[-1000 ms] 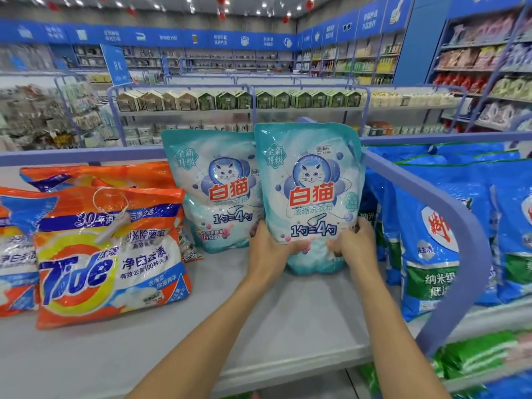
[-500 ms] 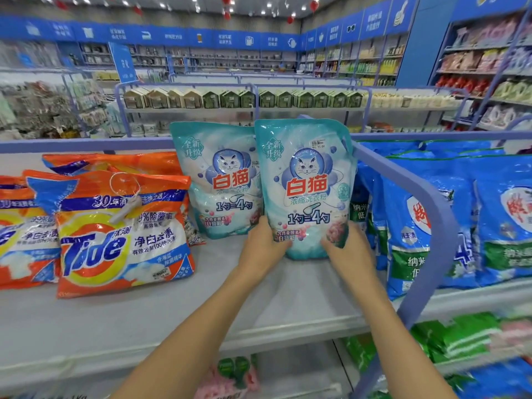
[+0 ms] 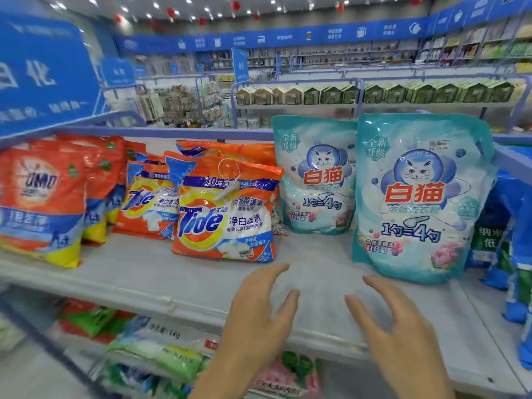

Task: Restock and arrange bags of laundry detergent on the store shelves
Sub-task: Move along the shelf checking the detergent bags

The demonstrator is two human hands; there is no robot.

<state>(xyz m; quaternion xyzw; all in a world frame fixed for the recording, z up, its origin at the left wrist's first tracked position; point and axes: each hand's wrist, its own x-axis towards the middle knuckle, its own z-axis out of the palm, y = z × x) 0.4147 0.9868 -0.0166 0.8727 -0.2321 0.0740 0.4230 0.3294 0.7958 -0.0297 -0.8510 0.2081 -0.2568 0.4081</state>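
Detergent bag [image 3: 417, 197], teal plastic with a cat print, stands upright on the pale grey shelf [image 3: 172, 272] beside a matching bag [image 3: 316, 180]. Left hand [image 3: 259, 315] and right hand [image 3: 403, 335] hover before it, fingers spread, holding nothing.

I saw both hands held out empty, left hand [image 3: 259, 315] and right hand [image 3: 403, 329], fingers spread and loosely curved, palms facing each other.
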